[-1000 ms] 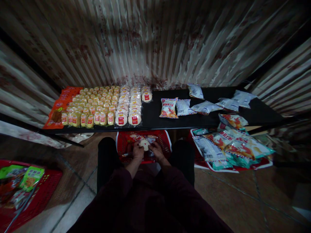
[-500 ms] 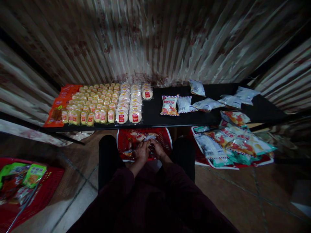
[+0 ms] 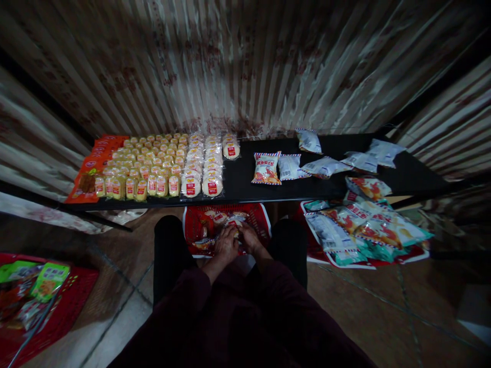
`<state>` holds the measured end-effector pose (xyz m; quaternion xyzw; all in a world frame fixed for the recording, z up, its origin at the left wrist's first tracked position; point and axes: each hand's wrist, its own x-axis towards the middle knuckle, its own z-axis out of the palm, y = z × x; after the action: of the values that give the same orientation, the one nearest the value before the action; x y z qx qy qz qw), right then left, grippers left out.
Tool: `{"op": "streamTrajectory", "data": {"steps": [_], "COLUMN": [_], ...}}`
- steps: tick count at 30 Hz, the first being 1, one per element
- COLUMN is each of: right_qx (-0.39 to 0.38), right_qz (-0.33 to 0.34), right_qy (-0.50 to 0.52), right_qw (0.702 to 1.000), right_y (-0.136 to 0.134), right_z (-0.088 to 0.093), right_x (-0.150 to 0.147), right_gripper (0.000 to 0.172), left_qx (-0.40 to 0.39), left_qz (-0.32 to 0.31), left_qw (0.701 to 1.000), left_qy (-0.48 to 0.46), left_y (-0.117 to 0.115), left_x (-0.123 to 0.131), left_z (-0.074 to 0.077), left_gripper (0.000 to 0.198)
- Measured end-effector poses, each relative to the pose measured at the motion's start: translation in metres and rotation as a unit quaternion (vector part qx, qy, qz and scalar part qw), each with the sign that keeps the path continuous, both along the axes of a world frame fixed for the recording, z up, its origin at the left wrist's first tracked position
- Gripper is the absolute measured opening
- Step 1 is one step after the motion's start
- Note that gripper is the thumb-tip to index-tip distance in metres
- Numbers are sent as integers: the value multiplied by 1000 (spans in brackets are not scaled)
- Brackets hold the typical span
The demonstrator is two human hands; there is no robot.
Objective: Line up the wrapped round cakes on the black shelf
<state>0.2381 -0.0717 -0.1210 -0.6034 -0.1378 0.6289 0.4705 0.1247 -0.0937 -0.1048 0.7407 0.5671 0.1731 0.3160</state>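
Between my knees stands a red basket (image 3: 264, 217) with wrapped snacks in it. My left hand (image 3: 227, 244) reaches into it, its fingers bent over the packets. Close beside it, my right hand (image 3: 250, 238) is curled inward. Both hands close on a wrapped round cake (image 3: 235, 221) with a red and white pack at their fingertips; the fingers hide part of it. More of these round cakes (image 3: 212, 185) stand in overlapping columns on the black shelf (image 3: 245, 189) ahead, beside rows of small yellow wrapped cakes (image 3: 162, 185).
Orange packets (image 3: 85, 179) line the shelf's left end. A chip bag (image 3: 266, 168) and several pale bags (image 3: 326, 166) lie towards the right. A basket heaped with chip bags (image 3: 356, 220) stands at right; another red basket (image 3: 82, 286) with green packets is at left.
My hands stay in the basket and shift slightly, coming together around the wrapped round cake, which now shows more at the fingertips. The view dips a little; the shelf goods look unchanged.
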Motion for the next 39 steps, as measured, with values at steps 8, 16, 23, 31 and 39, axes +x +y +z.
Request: {"op": "streamTrajectory", "data": {"steps": [8,16,23,31,39], "right_qx": [3,-8,58,37,36], "right_qz": [-24,-59,-2,39,53], "right_qy": [1,-47,-41,-52,-34], "right_qw": [1000,997,997,997,997], "right_y": [1,1,1,3,2], "right_z": [-6,-14,-17,-13,-16], "right_x": [1,0,4,1,0], "right_gripper": [32,35,55,56,55], "left_qx": [-41,-75,-34,-36,-74], "left_qz": [58,124,181,119,175], "left_qw": [997,989,983,992,982], "left_qy": [10,-31,-11,2,16], "left_y": [6,11,16,28,31], "left_x": [-2,-5,-9,-11,-17], "left_z": [1,-6,-3,-2,-4], "left_gripper": [45,45,56,52,32]}}
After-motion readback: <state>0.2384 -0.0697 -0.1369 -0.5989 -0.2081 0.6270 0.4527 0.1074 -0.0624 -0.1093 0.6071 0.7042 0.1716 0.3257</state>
